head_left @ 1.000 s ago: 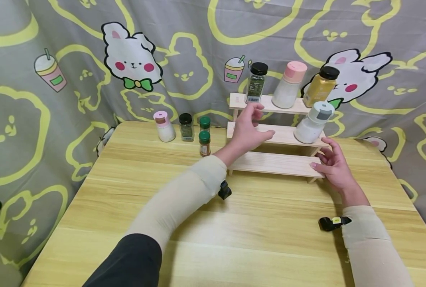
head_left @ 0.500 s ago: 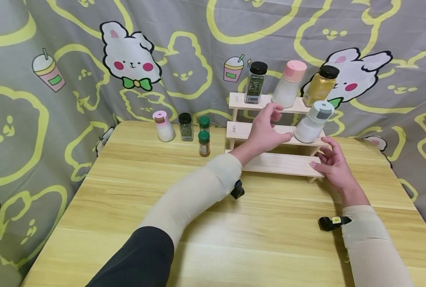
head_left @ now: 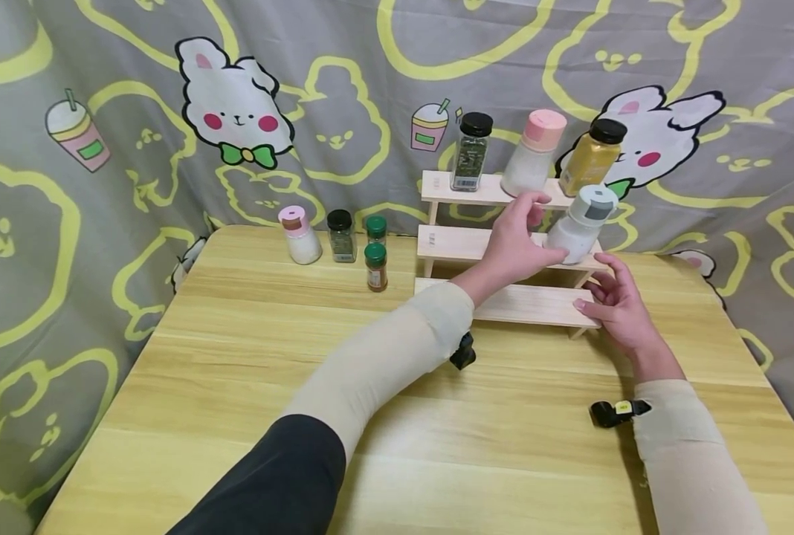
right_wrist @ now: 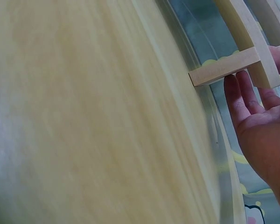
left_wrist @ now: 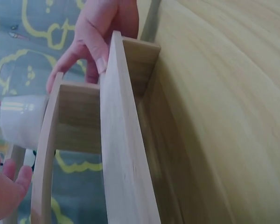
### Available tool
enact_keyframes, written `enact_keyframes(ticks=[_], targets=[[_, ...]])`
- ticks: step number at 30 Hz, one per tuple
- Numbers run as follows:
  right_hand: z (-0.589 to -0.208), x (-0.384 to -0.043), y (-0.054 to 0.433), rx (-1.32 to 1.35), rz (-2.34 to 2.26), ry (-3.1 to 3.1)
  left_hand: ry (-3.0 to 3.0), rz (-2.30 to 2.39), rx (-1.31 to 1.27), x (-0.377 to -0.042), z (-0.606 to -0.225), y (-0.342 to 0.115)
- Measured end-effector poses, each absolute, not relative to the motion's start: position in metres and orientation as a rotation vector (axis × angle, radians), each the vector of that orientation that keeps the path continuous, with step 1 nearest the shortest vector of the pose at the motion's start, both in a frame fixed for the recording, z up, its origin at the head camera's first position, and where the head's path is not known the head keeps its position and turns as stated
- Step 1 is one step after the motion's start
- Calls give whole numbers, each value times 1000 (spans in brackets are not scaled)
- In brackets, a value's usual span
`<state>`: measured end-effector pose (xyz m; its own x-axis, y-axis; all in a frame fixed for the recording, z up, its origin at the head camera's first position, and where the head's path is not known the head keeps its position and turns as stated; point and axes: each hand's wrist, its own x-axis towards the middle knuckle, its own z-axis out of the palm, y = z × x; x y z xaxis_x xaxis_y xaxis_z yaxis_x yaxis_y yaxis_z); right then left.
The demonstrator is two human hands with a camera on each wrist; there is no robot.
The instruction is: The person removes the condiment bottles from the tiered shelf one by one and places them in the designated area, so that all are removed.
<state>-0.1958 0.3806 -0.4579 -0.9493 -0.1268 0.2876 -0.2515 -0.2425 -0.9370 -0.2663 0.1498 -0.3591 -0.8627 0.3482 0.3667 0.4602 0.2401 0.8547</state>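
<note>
A three-tier wooden rack (head_left: 450, 241) stands at the back right of the table. On its middle tier, at the right end, sits a white-filled seasoning jar (head_left: 573, 236) with a pale grey lid. My left hand (head_left: 519, 241) reaches around this jar's left side, thumb in front and fingers spread. The left wrist view shows a gap between those fingers (left_wrist: 9, 175) and the jar (left_wrist: 22, 120). My right hand (head_left: 621, 308) grips the rack's right end, thumb on the lowest tier. Its fingers (right_wrist: 245, 93) lie against the wooden side support in the right wrist view.
The top tier carries a black-lidded herb jar (head_left: 470, 152), a pink-lidded jar (head_left: 531, 156) and a yellow jar (head_left: 591, 160). Left of the rack stand a pink-capped jar (head_left: 300, 236), a black-lidded jar (head_left: 341, 236) and two green-capped bottles (head_left: 375, 269). A patterned curtain (head_left: 343, 111) hangs behind.
My left hand has moved right along the rack, from below the herb jar to the grey-lidded jar. The right hand keeps its grip on the rack's end.
</note>
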Motion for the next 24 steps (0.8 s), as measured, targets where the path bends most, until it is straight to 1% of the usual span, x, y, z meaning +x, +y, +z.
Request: enact_keyframes(ticks=[8,14,24], targets=[[-458,-200,374,501,2363,-1888,-2414,-1689,-790,-267,-366,162],[-458,-200,376,473,2359,-1882,-2435,-1617,-780,-269,-365,173],[-458,-200,382,471,2338,-1901,-2503,-1503,-663,-265,-363,190]])
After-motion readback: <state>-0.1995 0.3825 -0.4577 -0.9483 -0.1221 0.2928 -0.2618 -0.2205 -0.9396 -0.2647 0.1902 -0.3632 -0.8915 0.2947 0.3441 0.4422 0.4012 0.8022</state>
